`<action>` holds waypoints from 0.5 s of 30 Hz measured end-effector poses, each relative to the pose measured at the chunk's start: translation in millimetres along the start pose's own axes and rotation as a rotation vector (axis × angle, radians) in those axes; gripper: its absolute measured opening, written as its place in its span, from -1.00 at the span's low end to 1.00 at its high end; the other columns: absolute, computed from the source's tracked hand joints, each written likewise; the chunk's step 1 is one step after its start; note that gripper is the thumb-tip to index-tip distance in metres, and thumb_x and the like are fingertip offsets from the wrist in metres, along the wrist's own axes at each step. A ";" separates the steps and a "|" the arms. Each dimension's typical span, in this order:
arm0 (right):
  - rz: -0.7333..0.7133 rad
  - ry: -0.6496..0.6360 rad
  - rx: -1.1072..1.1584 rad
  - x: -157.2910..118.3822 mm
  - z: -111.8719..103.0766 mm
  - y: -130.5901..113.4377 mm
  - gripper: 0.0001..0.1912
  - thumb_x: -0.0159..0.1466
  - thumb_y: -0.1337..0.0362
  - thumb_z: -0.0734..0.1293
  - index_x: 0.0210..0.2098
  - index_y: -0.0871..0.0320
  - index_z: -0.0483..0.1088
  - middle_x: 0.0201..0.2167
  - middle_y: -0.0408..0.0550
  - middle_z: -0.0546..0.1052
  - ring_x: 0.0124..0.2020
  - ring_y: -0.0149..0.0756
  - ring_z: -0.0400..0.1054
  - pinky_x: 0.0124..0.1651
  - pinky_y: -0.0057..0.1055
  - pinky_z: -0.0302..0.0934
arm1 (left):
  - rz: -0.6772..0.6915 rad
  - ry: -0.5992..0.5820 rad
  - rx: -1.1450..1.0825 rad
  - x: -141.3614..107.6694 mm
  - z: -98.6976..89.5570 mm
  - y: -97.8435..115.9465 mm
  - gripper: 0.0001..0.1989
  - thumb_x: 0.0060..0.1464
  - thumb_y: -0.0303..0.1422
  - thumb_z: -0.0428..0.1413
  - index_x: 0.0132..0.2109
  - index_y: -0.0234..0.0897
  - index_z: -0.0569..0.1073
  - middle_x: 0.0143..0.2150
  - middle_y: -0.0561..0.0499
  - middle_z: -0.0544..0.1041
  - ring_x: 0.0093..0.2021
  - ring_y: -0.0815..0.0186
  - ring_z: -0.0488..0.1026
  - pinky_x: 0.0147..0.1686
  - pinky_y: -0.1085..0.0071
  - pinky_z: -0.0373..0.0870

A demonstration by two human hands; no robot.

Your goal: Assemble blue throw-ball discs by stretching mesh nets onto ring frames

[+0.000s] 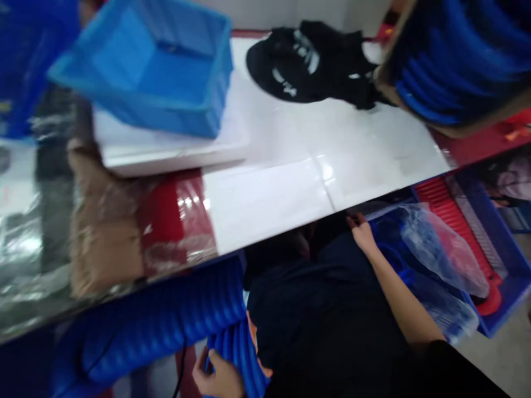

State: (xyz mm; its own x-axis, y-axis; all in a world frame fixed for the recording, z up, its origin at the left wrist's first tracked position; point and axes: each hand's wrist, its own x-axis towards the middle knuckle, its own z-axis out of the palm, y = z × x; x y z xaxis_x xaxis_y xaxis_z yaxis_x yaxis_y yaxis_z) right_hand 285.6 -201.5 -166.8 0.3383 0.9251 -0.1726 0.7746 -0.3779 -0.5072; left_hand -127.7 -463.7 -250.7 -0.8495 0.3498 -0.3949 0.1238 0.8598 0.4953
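The left hand (219,378) sits at the bottom edge of the view, fingers curled around a stack of blue ribbed plastic pieces (238,354) held against the dark lap; more of the same ribbed blue stock (166,320) lies just beside it, below the white worktop (290,182). The right hand (363,235) reaches under the worktop edge towards a clear plastic bag (440,249) in a dark blue bin (506,276), fingers loosely bent and holding nothing that can be made out (the frame is blurred). As judged, the handling stands midway: one stack gripped, nothing yet set on the worktop. The light blue plastic crate (166,72) on the worktop appears empty; a cardboard box (456,61) upper right holds blue ribbed pieces.
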 end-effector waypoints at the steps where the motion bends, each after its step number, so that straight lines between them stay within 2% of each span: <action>1: 0.016 0.007 0.035 4.7 5.2 2.4 -0.77 0.36 0.27 0.23 -0.11 0.16 0.49 -0.16 0.13 0.65 -0.14 -0.09 0.53 -0.02 -0.16 0.41 | 0.075 -0.053 -0.071 5.2 10.0 20.5 -0.52 0.31 0.07 -0.07 0.13 -0.11 0.42 0.22 -0.20 0.54 0.30 -0.25 0.48 0.17 -0.16 0.53; 4: 0.034 0.022 0.125 16.3 12.8 6.3 -0.83 0.33 0.29 0.24 -0.19 0.12 0.46 -0.20 0.03 0.63 -0.13 -0.12 0.50 0.02 -0.20 0.39 | 0.254 -0.326 -0.192 16.3 36.0 81.1 -0.43 0.09 0.14 0.08 0.00 -0.23 0.47 -0.05 -0.16 0.64 0.06 -0.14 0.63 0.09 -0.04 0.58; 6: 0.044 0.031 0.180 20.5 13.1 8.3 -0.84 0.35 0.31 0.23 -0.19 0.13 0.46 -0.17 0.04 0.61 -0.11 -0.14 0.48 0.05 -0.23 0.38 | 0.331 -0.435 -0.128 24.1 45.8 113.1 -0.44 -0.05 0.14 0.12 -0.13 -0.24 0.49 -0.20 -0.16 0.62 -0.03 -0.17 0.62 0.05 -0.07 0.56; 8: 0.064 0.046 0.228 22.1 12.4 13.2 -0.84 0.37 0.34 0.23 -0.17 0.15 0.46 -0.12 0.05 0.61 -0.07 -0.16 0.48 0.09 -0.25 0.36 | 0.425 -0.401 -0.023 33.5 49.0 136.8 -0.49 -0.08 0.14 0.10 -0.21 -0.20 0.46 -0.28 -0.14 0.58 -0.09 -0.17 0.59 0.01 -0.09 0.55; 12: 0.148 0.056 0.300 16.3 12.9 43.9 -0.88 0.41 0.34 0.31 -0.14 0.18 0.51 -0.09 0.01 0.62 -0.02 -0.21 0.49 0.13 -0.27 0.36 | 0.624 -0.205 0.026 43.5 50.6 175.5 -0.55 0.04 0.14 0.04 -0.21 -0.15 0.42 -0.28 -0.10 0.53 -0.16 -0.11 0.56 -0.02 -0.09 0.54; 13: 0.186 0.053 0.313 12.2 13.4 57.2 -0.89 0.43 0.32 0.34 -0.13 0.19 0.52 -0.10 -0.01 0.62 -0.03 -0.22 0.51 0.12 -0.25 0.38 | 0.682 -0.219 0.056 41.1 52.4 185.3 -0.56 0.05 0.12 0.03 -0.21 -0.14 0.42 -0.27 -0.11 0.54 -0.17 -0.10 0.56 -0.03 -0.10 0.54; 15: 0.283 0.054 0.329 -1.0 14.1 90.0 -0.82 0.45 0.22 0.39 -0.06 0.21 0.52 -0.07 -0.02 0.61 -0.05 -0.22 0.53 0.08 -0.18 0.44 | 0.865 -0.336 0.152 31.4 57.1 203.3 -0.61 0.04 0.08 0.04 -0.24 -0.13 0.42 -0.24 -0.14 0.55 -0.13 -0.13 0.56 0.02 -0.12 0.53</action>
State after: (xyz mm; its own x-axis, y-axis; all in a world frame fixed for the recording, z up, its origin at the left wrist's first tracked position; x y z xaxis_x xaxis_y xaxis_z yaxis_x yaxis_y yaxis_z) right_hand 347.5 -235.9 -224.2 0.5466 0.7804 -0.3037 0.4390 -0.5759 -0.6896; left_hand -99.9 -256.7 -206.6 -0.2417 0.9584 -0.1517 0.7285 0.2825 0.6241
